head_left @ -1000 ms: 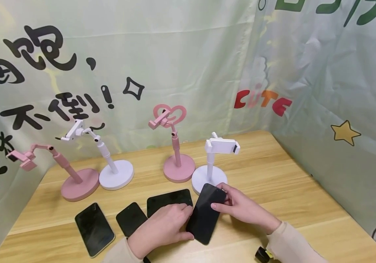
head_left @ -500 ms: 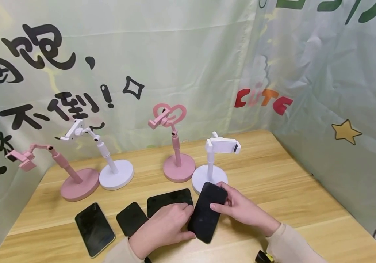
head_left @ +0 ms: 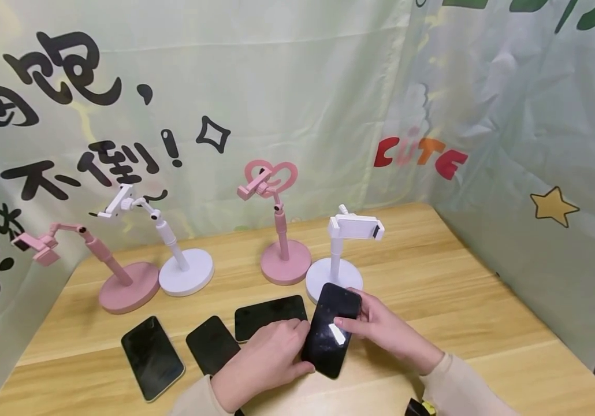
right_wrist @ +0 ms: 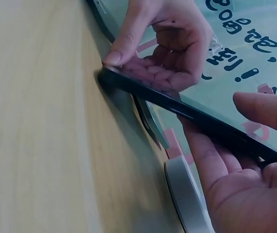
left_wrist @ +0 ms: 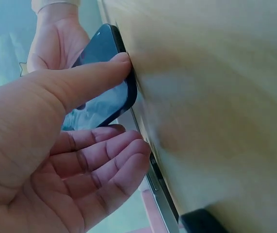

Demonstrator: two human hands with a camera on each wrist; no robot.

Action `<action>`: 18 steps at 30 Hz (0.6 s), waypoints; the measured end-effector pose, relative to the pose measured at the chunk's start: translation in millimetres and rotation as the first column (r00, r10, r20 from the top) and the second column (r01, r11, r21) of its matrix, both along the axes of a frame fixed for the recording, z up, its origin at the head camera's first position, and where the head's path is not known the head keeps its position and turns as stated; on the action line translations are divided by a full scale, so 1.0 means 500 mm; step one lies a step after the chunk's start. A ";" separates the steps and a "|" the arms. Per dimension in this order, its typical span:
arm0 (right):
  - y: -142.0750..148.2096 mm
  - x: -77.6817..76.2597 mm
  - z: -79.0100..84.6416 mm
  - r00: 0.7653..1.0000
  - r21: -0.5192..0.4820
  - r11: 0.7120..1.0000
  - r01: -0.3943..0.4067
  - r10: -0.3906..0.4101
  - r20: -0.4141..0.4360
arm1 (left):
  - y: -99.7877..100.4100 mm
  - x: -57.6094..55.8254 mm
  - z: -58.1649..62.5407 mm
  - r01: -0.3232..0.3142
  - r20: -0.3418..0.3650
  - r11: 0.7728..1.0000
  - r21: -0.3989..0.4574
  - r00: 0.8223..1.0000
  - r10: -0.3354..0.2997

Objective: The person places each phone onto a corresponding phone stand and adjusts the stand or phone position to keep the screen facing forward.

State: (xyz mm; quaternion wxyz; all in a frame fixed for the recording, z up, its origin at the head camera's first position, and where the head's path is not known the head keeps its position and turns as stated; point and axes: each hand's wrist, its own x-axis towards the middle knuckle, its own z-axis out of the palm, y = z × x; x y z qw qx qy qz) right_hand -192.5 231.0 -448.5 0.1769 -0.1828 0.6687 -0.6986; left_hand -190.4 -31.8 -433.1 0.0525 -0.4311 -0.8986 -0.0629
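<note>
My right hand holds a black smartphone at its right edge, fingers underneath and thumb over the screen. In the right wrist view that thumb stands raised off the glass. The phone is tilted, its far end lifted and its near end close to the table. At the lower left corner my left hand touches it with the thumb; the other fingers are loosely bent along the left side. Beside that hand lie a sideways phone and another dark phone.
A further phone lies at the left. Along the back stand a left pink phone stand, a left white stand, a second pink stand and a second white stand. A black-and-yellow object is cut off at the bottom edge.
The held phone has shifted slightly up and right and tilted, so a bright reflection now shows on its screen. My left hand has moved a little right with it.
</note>
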 end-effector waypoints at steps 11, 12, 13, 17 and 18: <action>-0.027 0.014 -0.011 0.998 0.019 0.999 0.045 -0.045 0.032 | 0.008 0.018 -0.001 -0.067 -0.018 0.998 0.015 0.998 0.068; -0.028 0.015 -0.012 0.998 0.026 0.999 0.045 -0.046 0.031 | 0.009 0.020 -0.001 -0.070 -0.023 0.997 0.015 0.997 0.071; -0.028 0.016 -0.012 0.998 0.024 0.999 0.045 -0.046 0.038 | 0.010 0.021 -0.001 -0.072 -0.029 0.997 0.013 0.997 0.073; -0.030 0.019 -0.012 0.997 0.004 0.999 0.042 -0.043 0.071 | 0.013 0.025 0.001 -0.088 -0.027 0.996 0.005 0.996 0.088; -0.031 0.020 -0.012 0.996 -0.006 0.999 0.039 -0.039 0.083 | 0.014 0.026 0.002 -0.095 -0.021 0.995 0.003 0.995 0.095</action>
